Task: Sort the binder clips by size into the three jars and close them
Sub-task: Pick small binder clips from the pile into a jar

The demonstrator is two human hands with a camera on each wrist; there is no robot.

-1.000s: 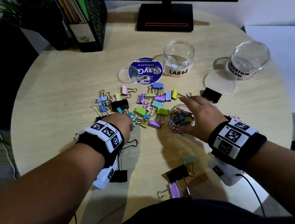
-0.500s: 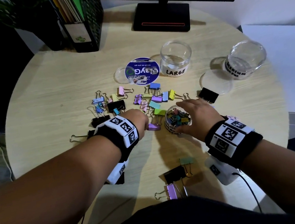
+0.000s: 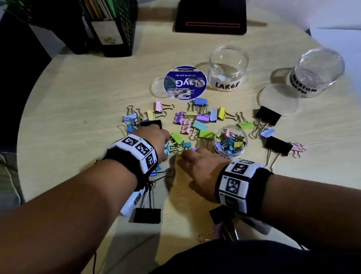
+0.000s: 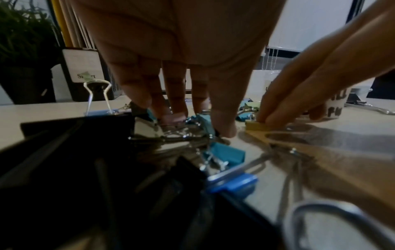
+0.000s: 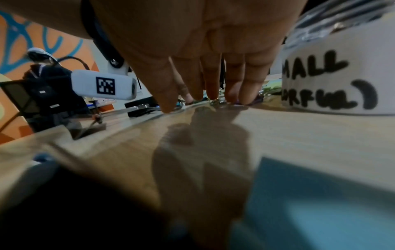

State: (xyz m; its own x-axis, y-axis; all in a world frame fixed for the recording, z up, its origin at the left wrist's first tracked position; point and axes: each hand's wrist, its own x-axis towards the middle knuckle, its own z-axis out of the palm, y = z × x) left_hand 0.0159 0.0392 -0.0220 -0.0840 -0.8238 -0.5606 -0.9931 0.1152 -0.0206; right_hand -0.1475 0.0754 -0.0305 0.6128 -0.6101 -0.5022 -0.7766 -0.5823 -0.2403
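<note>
Small and medium coloured binder clips (image 3: 195, 120) lie strewn mid-table. My left hand (image 3: 167, 145) reaches into their near-left end. In the left wrist view its fingertips (image 4: 175, 116) and thumb close round a small teal clip (image 4: 204, 122). My right hand (image 3: 181, 155) lies just beside it and pinches a small yellow clip (image 4: 255, 126) against the table. The small jar (image 3: 232, 151), half full of small clips, stands open to the right of my right hand. The LARGE jar (image 3: 229, 73) and the tilted MEDIUM jar (image 3: 318, 73) hold no clips.
Three lids lie flat: a blue-labelled lid (image 3: 184, 82), a clear lid (image 3: 157, 87) and a second clear lid (image 3: 277, 101). Large black clips (image 3: 268, 115) lie right of the small jar and near my wrists (image 3: 146, 215). A file rack (image 3: 111, 16) and monitor base (image 3: 209, 16) stand behind.
My right hand has left the small jar and moved left to the clip pile. My left hand has drawn back a little to the pile's near-left end.
</note>
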